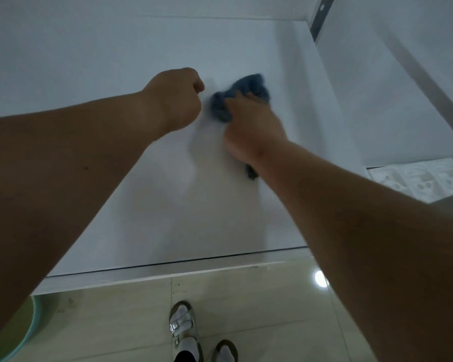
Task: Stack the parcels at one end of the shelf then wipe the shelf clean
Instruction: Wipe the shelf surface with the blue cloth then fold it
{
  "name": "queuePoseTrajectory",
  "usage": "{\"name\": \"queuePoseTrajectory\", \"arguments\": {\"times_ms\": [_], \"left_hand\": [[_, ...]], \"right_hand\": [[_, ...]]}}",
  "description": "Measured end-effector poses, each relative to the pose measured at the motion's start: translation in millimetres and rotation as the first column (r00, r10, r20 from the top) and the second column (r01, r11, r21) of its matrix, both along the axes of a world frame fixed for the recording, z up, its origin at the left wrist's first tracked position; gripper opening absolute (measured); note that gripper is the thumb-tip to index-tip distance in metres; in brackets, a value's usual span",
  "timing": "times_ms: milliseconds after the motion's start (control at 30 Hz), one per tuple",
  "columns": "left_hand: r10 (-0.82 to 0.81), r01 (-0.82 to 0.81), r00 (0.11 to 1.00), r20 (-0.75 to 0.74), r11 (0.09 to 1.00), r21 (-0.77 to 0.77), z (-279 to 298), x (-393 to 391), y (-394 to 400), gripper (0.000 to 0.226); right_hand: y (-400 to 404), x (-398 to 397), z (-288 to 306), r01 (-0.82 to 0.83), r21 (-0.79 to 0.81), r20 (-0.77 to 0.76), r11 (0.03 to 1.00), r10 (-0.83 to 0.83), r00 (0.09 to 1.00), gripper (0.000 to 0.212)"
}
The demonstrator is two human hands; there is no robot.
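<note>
Right hand [249, 126] grip is bunched round the blue cloth [236, 96], pressing it flat on the white shelf [115, 61], mid-wipe I'd say. Left hand [175, 97] is a fist holding nothing, probably bracing. No parcels in view.

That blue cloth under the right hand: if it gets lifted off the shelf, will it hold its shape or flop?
Likely flop: the blue cloth is bunched in soft folds under the right hand. It looks light, probably easy to lift one-handed. On the smooth white shelf it should slide readily when pushed.
</note>
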State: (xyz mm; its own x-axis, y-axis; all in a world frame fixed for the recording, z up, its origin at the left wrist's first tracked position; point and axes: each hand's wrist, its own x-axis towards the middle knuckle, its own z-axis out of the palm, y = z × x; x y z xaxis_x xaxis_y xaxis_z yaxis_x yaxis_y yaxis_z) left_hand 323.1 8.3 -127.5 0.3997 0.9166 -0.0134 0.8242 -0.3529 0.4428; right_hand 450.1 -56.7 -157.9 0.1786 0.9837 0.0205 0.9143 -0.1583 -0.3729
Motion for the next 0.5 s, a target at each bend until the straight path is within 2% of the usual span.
{"name": "queuePoseTrajectory", "arguments": {"times_ms": [100,167,267,333,400,500], "left_hand": [[-0.016,0.017,0.999,-0.032,1.000,0.018,-1,4,-11,0.035],[-0.042,0.044,0.997,-0.062,0.998,0.037,-2,5,-18,0.033],[-0.098,0.101,0.989,-0.112,0.994,0.027,-5,2,-24,0.036],[-0.107,0.107,0.986,-0.130,0.994,-0.009,-5,-3,-29,0.045],[-0.112,0.110,0.984,-0.135,0.994,-0.022,-5,-7,-34,0.047],[-0.079,0.079,0.996,-0.050,0.997,-0.004,-3,-12,-43,0.042]], "right_hand": [[-22,-38,-2,-0.209,0.008,-0.021,0.978,0.209,0.978,0.049],[-38,-37,-2,-0.316,0.038,-0.016,0.948,0.317,0.948,0.052],[-51,-3,-2,-0.359,0.033,0.019,0.933,0.359,0.933,0.055],[-53,30,-6,-0.244,0.039,0.040,0.969,0.243,0.969,0.055],[-53,58,-11,-0.046,0.041,0.016,0.998,0.046,0.999,0.055],[-48,58,-14,0.252,-0.012,-0.059,0.968,-0.252,0.966,0.058]]}}
